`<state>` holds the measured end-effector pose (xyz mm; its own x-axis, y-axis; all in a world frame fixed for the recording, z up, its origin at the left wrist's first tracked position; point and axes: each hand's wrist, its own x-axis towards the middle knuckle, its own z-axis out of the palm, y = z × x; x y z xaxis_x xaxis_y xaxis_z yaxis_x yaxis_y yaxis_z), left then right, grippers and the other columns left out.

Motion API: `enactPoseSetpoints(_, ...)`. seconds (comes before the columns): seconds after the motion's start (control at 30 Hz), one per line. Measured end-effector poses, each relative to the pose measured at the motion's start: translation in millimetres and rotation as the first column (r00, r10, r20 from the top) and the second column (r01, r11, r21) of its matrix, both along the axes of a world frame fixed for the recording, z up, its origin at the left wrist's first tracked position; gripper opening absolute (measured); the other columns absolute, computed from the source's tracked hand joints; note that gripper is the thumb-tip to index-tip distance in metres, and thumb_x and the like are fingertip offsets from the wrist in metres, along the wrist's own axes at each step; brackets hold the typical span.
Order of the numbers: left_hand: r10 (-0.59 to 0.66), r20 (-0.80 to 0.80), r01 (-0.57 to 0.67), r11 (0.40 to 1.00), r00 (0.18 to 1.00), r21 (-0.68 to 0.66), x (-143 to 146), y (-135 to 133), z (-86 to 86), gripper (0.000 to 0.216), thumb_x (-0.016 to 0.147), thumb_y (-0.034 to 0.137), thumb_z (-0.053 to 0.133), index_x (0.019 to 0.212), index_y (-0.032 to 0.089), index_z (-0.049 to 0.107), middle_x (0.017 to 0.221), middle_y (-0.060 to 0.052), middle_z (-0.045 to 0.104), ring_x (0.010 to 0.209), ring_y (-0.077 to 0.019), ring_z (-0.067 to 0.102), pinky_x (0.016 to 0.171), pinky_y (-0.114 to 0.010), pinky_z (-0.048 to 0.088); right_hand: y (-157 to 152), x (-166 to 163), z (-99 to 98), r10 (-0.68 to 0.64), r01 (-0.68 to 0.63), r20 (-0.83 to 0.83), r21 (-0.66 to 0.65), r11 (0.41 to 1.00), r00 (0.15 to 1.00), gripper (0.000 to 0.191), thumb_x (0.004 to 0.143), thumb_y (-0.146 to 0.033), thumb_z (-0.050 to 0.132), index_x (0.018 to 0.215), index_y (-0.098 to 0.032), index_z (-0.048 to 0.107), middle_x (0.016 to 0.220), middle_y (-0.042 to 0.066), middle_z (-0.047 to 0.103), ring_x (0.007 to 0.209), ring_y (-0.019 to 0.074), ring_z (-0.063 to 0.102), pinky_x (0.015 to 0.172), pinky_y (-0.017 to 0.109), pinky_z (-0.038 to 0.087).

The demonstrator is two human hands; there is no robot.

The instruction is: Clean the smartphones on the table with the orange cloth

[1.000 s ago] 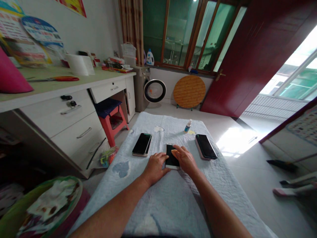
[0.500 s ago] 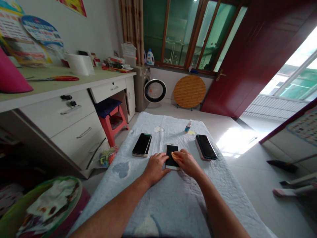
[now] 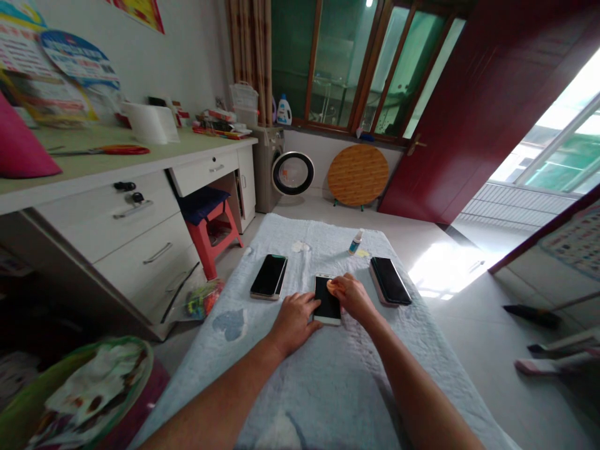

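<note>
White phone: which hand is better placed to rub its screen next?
Probably the right hand: it pinches the orange pad over the white phone, while the left hand rests at the phone's left edge.

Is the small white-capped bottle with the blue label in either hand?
No, the bottle stands on the pale blue cloth, beyond the white-framed, black-screened phone and apart from both the left hand and right hand.

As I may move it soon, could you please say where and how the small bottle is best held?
Probably by the body of the bottle, below its white top, from the left: it stands upright and narrow, and a phone lies to its right.
</note>
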<state>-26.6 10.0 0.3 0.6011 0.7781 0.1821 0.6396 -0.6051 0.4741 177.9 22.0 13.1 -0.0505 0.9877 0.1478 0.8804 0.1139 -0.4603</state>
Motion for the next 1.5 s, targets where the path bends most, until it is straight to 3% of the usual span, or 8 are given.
enactPoseSetpoints(0.2,0.008,-0.010,-0.008,1.000,1.000,0.008,0,0,0.9,0.046,0.080,0.038,0.070,0.122,0.022,0.062,0.130,-0.009,0.059,0.113,-0.0292,0.055,0.096,-0.043,0.041,30,-1,-11.2,-0.148,0.145,0.032,0.066,0.987,0.989,0.024,0.082,-0.014,0.054,0.099,-0.018,0.070,0.093,0.007,0.061,0.081,0.0147,0.056,0.075,0.022,0.040)
enactPoseSetpoints(0.47,0.004,-0.031,-0.003,1.000,0.999,0.015,0,-1,3.8,0.045,0.081,0.043,0.068,0.121,0.022,0.062,0.131,-0.010,0.059,0.109,-0.0292,0.056,0.094,-0.044,0.042,50,-30,-11.2,-0.047,0.042,0.092,0.051,0.998,0.995,0.024,0.086,-0.015,0.049,0.094,-0.020,0.072,0.088,0.006,0.062,0.076,0.0142,0.057,0.072,0.022,0.040)
enactPoseSetpoints(0.67,0.023,-0.028,-0.023,1.000,0.999,0.011,0,-4,3.8,0.044,0.082,0.043,0.065,0.121,0.022,0.062,0.131,-0.011,0.058,0.111,-0.0296,0.055,0.095,-0.045,0.040,50,-35,-10.0,0.032,-0.037,0.083,0.058,0.998,0.996,0.027,0.089,-0.016,0.046,0.097,-0.022,0.072,0.091,0.006,0.060,0.077,0.0133,0.057,0.072,0.021,0.040)
enactPoseSetpoints(0.97,0.031,0.001,-0.031,0.999,1.000,0.009,2,-6,1.7,0.046,0.080,0.036,0.067,0.124,0.021,0.061,0.131,-0.010,0.058,0.113,-0.0293,0.053,0.097,-0.045,0.040,39,8,-11.5,-0.052,0.048,0.102,0.041,0.998,0.993,0.030,0.084,-0.011,0.049,0.103,-0.018,0.071,0.087,0.006,0.060,0.073,0.0135,0.055,0.073,0.021,0.040)
enactPoseSetpoints(1.33,0.020,-0.013,-0.019,1.000,1.000,0.015,0,-3,-0.9,0.045,0.082,0.041,0.065,0.122,0.022,0.062,0.133,-0.010,0.057,0.112,-0.0297,0.053,0.095,-0.045,0.041,49,-44,-7.8,0.026,-0.029,0.058,0.048,0.998,0.998,0.025,0.090,-0.018,0.047,0.095,-0.021,0.072,0.090,0.006,0.061,0.076,0.0132,0.057,0.070,0.021,0.039)
enactPoseSetpoints(1.5,0.048,-0.017,-0.047,0.998,0.999,0.029,1,-5,1.3,0.047,0.080,0.041,0.068,0.122,0.022,0.061,0.132,-0.009,0.058,0.110,-0.0301,0.053,0.093,-0.044,0.041,46,-27,-7.5,-0.006,0.004,0.070,0.026,1.000,0.998,0.027,0.087,-0.013,0.049,0.100,-0.020,0.072,0.090,0.006,0.061,0.078,0.0134,0.057,0.073,0.021,0.040)
